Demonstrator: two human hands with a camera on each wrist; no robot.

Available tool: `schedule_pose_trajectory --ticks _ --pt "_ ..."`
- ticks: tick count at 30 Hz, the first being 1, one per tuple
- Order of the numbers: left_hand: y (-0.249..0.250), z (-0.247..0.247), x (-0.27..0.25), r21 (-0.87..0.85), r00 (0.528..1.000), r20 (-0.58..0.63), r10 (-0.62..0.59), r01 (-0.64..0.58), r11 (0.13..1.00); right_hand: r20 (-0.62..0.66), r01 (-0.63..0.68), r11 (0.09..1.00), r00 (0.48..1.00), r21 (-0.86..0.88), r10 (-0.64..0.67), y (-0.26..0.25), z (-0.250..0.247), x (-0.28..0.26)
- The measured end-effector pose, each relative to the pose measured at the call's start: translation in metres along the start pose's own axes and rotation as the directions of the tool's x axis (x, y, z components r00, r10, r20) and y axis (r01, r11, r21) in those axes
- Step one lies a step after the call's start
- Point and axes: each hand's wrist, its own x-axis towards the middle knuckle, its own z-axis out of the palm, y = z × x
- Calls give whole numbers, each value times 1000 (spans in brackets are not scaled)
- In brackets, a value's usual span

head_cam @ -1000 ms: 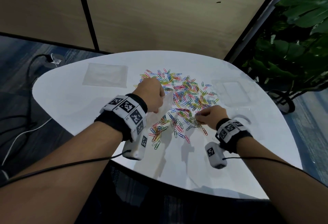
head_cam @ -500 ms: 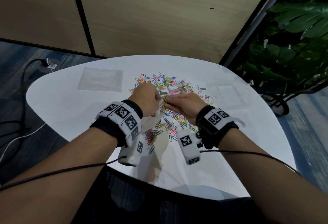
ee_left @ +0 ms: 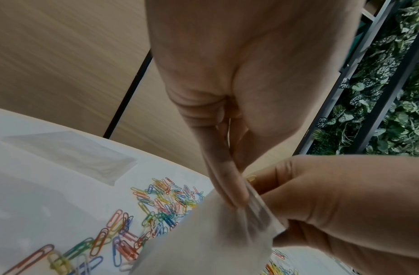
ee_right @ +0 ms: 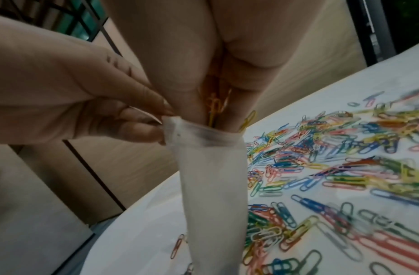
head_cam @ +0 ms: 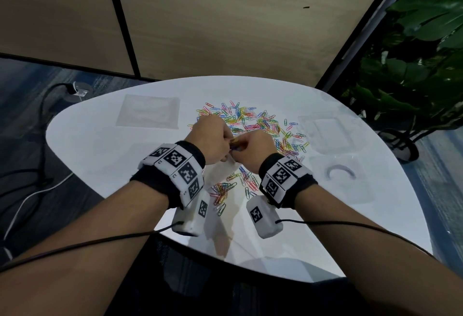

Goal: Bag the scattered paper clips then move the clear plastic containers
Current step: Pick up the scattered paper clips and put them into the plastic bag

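Note:
Coloured paper clips (head_cam: 258,122) lie scattered over the middle of the white table (head_cam: 100,153). My left hand (head_cam: 213,140) pinches the rim of a small clear plastic bag (ee_right: 213,176), which hangs upright with its mouth open. My right hand (ee_right: 213,115) pinches a bunch of paper clips (ee_right: 215,106), its fingertips dipped into the bag's mouth. In the left wrist view, my left fingers (ee_left: 227,186) pinch the bag (ee_left: 215,238) next to my right hand (ee_left: 345,204). Two clear plastic containers (head_cam: 325,133) (head_cam: 343,173) sit at the table's right side.
A second flat clear bag (head_cam: 149,114) lies at the table's far left. More clips (head_cam: 223,190) lie near the front, below my hands. A leafy plant (head_cam: 413,65) stands to the right. Cables (head_cam: 37,183) run over the floor at left.
My right hand left the pile at the right with a pinch of clips and came over to the bag's mouth. My left hand kept holding the bag.

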Motion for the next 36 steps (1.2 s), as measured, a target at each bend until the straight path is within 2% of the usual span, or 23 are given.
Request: schedule_pose_trajectory --ticks 5,9,13,16,18,19,20,21,22,23,24,25,26,27,28,29,30,33,36 --pt "-1 -3 -2 -7 1000 -14 -5 5 1000 8 29 998 1000 -60 -28 -8 3 1" --pt "-2 -3 -2 7 1000 -17 -8 8 1000 106 38 993 994 -112 -26 -9 9 1" --pt "-3 -4 -4 6 1000 -3 -11 11 1000 151 127 963 984 -237 -93 -12 7 -1" --pt "-4 -5 -5 24 1000 -9 -7 7 1000 266 171 956 958 -237 -106 -9 3 1" --pt "-5 -7 -5 16 1000 -28 -10 11 1000 310 143 986 944 -84 -110 -4 -4 2" --pt "-5 -8 -4 20 999 -38 -10 11 1000 294 93 993 949 67 -109 -3 -8 1" --pt "-6 -9 -3 29 999 -43 -9 11 1000 253 20 964 963 265 -89 -1 -14 -1" --pt "-7 -10 -3 42 999 -44 -9 10 999 205 -48 886 977 461 -54 1 -19 -3" --pt "-8 -10 -2 50 999 -41 -8 10 999 167 -86 808 986 583 -15 5 -24 -5" --pt "-10 -11 -1 52 999 -38 -10 11 999 144 -106 785 989 610 22 13 -28 -6" --pt "-10 -12 0 51 999 -36 -13 15 999 146 -127 821 988 557 54 23 -30 -9" --pt "-11 -12 0 56 999 -35 -19 21 998 181 -164 890 979 425 93 37 -30 -11" --pt "-11 -13 0 63 999 -36 -22 24 998 239 -207 953 959 221 153 54 -27 -13" --pt "-12 -13 0 68 999 -35 -24 26 997 288 -239 971 929 -13 233 70 -22 -16" --pt "-13 -14 0 70 999 -34 -24 26 997 311 -242 945 901 -220 303 83 -15 -20" --pt "-13 -14 0 68 999 -31 -25 27 997 308 -227 911 890 -343 338 94 -5 -24" --pt "-14 -14 0 63 999 -27 -30 31 997 296 -211 904 896 -372 331 102 5 -28" --pt "-16 -14 1 55 999 -20 -41 42 998 209 -141 958 958 -249 195 110 31 -28" --pt "-18 -16 1 54 999 -17 -46 47 997 117 -145 979 980 -147 163 104 46 -14"
